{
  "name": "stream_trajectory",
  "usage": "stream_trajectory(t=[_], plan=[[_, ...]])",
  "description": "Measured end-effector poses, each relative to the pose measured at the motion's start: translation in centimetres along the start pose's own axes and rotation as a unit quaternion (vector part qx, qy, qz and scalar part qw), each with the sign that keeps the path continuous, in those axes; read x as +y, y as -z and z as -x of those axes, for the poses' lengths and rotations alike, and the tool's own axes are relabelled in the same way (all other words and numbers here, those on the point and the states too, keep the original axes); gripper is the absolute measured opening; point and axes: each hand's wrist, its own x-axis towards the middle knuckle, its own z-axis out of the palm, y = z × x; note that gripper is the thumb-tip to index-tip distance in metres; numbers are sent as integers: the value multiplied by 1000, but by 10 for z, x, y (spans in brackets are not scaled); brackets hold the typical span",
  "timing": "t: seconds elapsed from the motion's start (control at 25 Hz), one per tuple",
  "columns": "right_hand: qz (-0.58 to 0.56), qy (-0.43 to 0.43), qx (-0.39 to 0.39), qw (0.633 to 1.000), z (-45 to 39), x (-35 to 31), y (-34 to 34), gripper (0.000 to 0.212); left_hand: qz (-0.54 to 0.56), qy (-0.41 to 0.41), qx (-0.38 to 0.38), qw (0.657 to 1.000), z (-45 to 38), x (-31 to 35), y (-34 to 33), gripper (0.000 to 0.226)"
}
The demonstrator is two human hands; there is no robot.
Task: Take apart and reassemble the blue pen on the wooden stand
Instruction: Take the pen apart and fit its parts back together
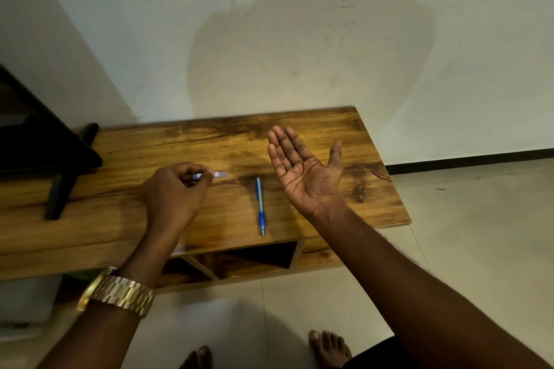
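Two hands are over the worktop (314, 126). The left hand (175, 189) is curled, its fingertips (207, 178) pinching a small blurred pen piece (220, 174) that pokes out to its right; which part it is cannot be told. A gold watch (118, 290) sits on that wrist. The right hand (305, 171) is spread flat, palm up, holding nothing. Between the hands, just left of the right palm, the blue pen (260, 207) lies on the wood, tip toward the person. Far left of the left hand stands a black stand (60, 189).

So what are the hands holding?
Left hand pinches a small blue-and-clear pen piece by one end. Right hand is open and empty.
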Motion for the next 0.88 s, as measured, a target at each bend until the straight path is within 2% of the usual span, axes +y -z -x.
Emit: stream_trajectory(t=[0.16,0.32,0.48,0.56,0.64,0.68,0.88], plan=[[7,14,23,1000,0,-7,1,102,-117,23,-47,992,-4,-30,-17,17],[-4,15,45,999,0,-11,-2,100,-217,-4,-46,975,-13,-39,-21,18],[-7,26,49,998,1,-17,-5,99,-178,-41,-35,982,-6,-13,-22,28],[-11,28,56,998,1,-20,-6,98,-142,-46,-82,985,12,9,-34,36],[-10,29,66,997,1,-20,-6,98,-180,-45,-152,971,31,27,-52,46],[-9,26,72,997,2,-19,-5,97,-211,-55,-161,962,37,31,-60,49],[21,-4,125,992,3,-22,-4,87,-275,-112,-137,945,40,33,-71,29]])
